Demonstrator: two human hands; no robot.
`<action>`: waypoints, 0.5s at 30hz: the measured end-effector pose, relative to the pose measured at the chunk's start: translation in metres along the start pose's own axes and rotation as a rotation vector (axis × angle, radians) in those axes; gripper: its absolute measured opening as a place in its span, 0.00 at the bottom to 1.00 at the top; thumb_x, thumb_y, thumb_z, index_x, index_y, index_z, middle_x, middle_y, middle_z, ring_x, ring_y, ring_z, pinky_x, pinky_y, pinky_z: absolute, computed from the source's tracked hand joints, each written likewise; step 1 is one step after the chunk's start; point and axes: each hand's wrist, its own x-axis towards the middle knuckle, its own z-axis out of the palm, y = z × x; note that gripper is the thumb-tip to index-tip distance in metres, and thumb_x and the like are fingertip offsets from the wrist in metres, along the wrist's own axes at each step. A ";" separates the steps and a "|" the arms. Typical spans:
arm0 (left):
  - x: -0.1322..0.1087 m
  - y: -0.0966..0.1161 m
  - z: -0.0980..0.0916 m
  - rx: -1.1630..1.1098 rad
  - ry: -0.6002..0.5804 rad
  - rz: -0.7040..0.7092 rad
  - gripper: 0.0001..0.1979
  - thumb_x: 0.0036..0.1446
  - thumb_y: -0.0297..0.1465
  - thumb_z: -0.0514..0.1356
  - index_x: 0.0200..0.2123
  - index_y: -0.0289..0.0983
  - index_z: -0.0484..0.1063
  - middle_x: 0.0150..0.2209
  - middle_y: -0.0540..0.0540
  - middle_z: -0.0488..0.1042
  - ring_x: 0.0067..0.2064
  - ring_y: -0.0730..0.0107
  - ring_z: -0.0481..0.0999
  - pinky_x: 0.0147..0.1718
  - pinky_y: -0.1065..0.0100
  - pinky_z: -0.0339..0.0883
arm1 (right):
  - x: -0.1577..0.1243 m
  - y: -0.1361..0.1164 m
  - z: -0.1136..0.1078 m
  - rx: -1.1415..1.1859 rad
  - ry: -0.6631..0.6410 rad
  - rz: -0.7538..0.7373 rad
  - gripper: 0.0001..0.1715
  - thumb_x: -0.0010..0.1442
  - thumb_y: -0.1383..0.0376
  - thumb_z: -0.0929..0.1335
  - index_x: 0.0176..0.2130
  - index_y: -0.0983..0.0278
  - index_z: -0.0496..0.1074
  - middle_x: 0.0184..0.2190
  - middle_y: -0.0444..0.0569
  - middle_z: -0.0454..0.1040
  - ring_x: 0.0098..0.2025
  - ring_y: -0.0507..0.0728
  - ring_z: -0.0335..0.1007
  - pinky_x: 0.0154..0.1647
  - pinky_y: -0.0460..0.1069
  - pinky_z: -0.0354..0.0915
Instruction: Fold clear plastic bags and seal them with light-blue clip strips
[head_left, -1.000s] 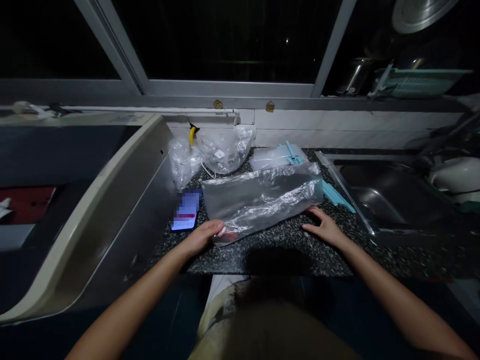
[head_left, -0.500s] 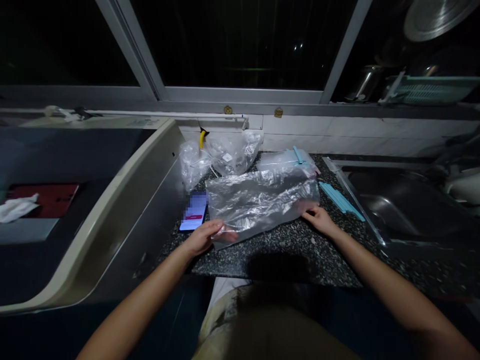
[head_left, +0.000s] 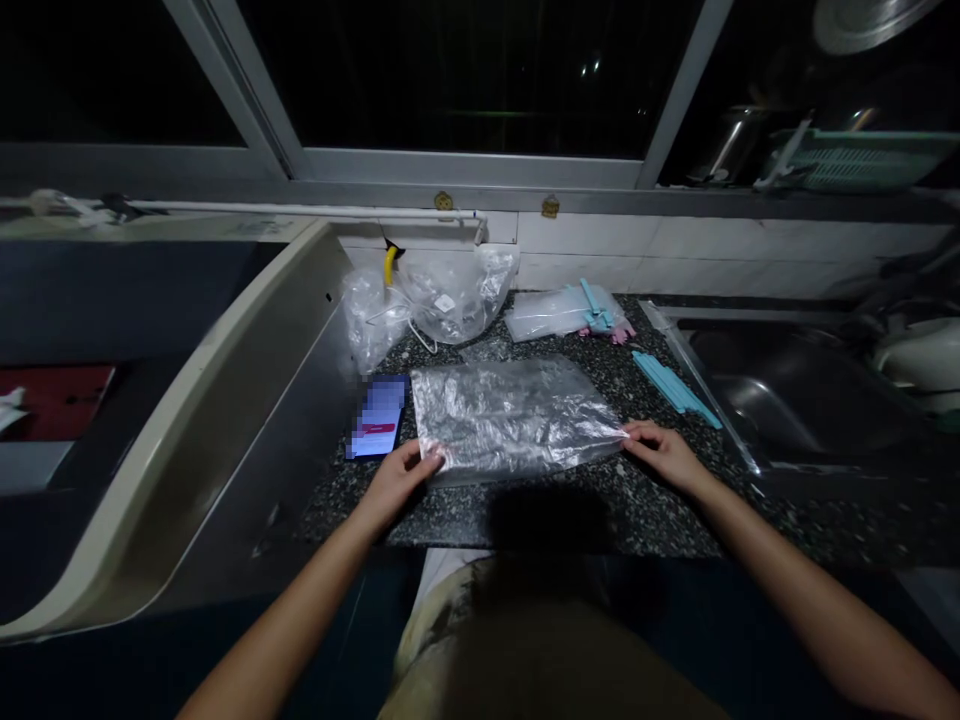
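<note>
A clear, crinkled plastic bag is spread over the speckled dark countertop. My left hand grips its near left corner between thumb and fingers. At the right corner, my right hand pinches the plastic, drawing creases toward the fingertips. A phone with a lit screen lies just left of the bag. Light-blue plastic strips rest on the counter to the right. Behind the bag are a stack of flat clear bags, more blue strips and small pink pieces.
Crumpled clear plastic bags and a yellow hose sit against the tiled wall. A large cream-edged appliance borders the left side. On the right is a dark sink. A green basket stands on the sill.
The bag has come down flatter onto the counter and its far edge has moved nearer, uncovering the pink pieces. My right hand has shifted right, pulling the corner. The view has moved slightly.
</note>
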 end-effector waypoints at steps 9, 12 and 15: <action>-0.019 -0.018 0.012 0.471 0.105 0.270 0.12 0.48 0.40 0.56 0.22 0.38 0.72 0.31 0.45 0.75 0.39 0.63 0.70 0.44 0.59 0.62 | -0.027 -0.001 0.002 -0.148 0.093 0.047 0.17 0.49 0.53 0.65 0.19 0.62 0.69 0.28 0.50 0.74 0.34 0.58 0.68 0.42 0.55 0.62; -0.016 -0.021 0.015 0.536 0.133 0.282 0.13 0.50 0.38 0.55 0.20 0.38 0.70 0.30 0.45 0.75 0.37 0.63 0.70 0.42 0.60 0.62 | -0.033 -0.002 0.002 -0.222 0.095 0.026 0.15 0.49 0.56 0.64 0.18 0.62 0.68 0.27 0.49 0.74 0.34 0.58 0.68 0.42 0.55 0.61; -0.017 -0.021 0.016 0.598 0.173 0.318 0.13 0.50 0.38 0.55 0.20 0.38 0.69 0.29 0.46 0.74 0.38 0.64 0.69 0.42 0.61 0.60 | -0.041 -0.003 0.001 -0.289 0.093 0.027 0.15 0.48 0.57 0.64 0.17 0.62 0.68 0.27 0.50 0.73 0.34 0.59 0.67 0.41 0.55 0.61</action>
